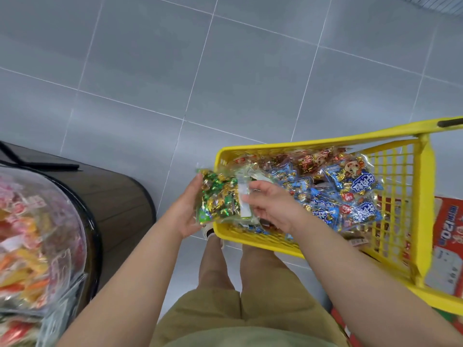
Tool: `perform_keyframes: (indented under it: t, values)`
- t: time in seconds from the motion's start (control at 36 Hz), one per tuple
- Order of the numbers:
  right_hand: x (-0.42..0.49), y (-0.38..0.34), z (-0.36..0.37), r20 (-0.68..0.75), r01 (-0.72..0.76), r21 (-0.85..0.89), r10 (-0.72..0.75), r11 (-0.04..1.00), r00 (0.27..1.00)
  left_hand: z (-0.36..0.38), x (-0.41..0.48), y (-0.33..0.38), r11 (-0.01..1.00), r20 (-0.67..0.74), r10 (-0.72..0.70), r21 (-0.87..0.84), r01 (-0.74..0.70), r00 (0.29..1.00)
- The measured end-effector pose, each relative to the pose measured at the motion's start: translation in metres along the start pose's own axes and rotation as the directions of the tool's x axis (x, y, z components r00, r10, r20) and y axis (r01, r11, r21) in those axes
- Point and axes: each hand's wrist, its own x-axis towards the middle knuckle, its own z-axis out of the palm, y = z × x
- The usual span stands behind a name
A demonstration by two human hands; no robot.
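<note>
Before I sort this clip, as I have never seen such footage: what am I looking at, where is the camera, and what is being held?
There is no machine here. A person wears one wide-angle camera on the head, looking down, so their own arms come in from the bottom edge. The left hand and right hand together hold a clear bag of green and gold sweets. The right hand pinches it at its white label, over the near corner of a yellow basket that holds blue snack packets. A clear tub of sweets sits at the left, and grey floor tiles lie beyond.
</note>
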Motion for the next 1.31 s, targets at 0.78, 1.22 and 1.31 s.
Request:
perform_keyframes:
  t: [0.78,1.22,1.31]
  values:
    - [0.041,-0.003,-0.039,-0.334,0.057,-0.83,-0.576,0.554,0.746,-0.058,-0.008,-0.007,0.999,-0.35,0.005,0.038,0.008,0.937]
    - [0.002,0.035,0.072,0.577,0.75,-0.634,-0.761,-0.189,0.296,-0.056,-0.017,0.012,0.979,-0.026,-0.177,-0.107,0.173,0.984]
    - [0.01,0.044,0.072,0.642,0.769,-0.607,-0.693,-0.199,0.327,-0.066,-0.015,0.007,0.98,-0.157,-0.196,0.006,0.199,0.968]
